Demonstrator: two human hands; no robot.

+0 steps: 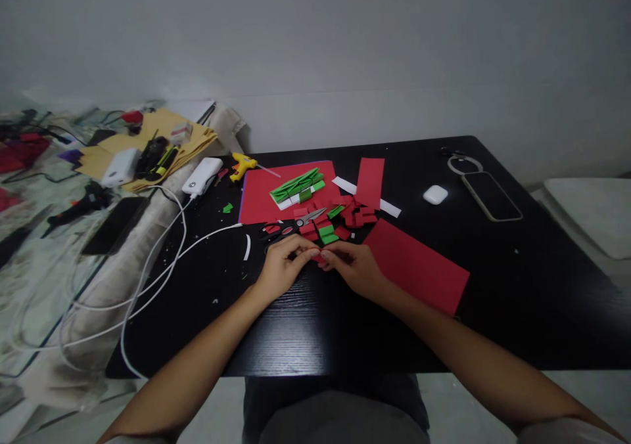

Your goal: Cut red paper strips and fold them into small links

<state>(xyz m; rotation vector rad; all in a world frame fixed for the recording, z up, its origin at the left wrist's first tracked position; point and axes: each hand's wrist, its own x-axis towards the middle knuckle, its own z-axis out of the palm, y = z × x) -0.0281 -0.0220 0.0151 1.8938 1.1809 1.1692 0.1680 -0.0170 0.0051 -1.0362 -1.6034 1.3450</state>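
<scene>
Between my two hands is a small piece of red paper (320, 257), pinched at both ends just above the black tabletop. My left hand (286, 266) grips it with thumb and fingertips, and my right hand (355, 266) does the same from the other side. My fingers cover most of the piece. Directly beyond them lie folded red paper pieces (359, 215) and a few green ones (327, 235). Black-handled scissors (310, 217) rest with parted blades on that pile. A red paper sheet (419, 266) lies beside my right hand.
Behind the pile, green folded paper (297, 186) lies on a red sheet (256, 198), near a yellow glue gun (243, 166). White cables (183, 253) cross the left side. A phone (491, 196) and a white earbud case (435, 195) lie right. Clutter covers the surface farther left.
</scene>
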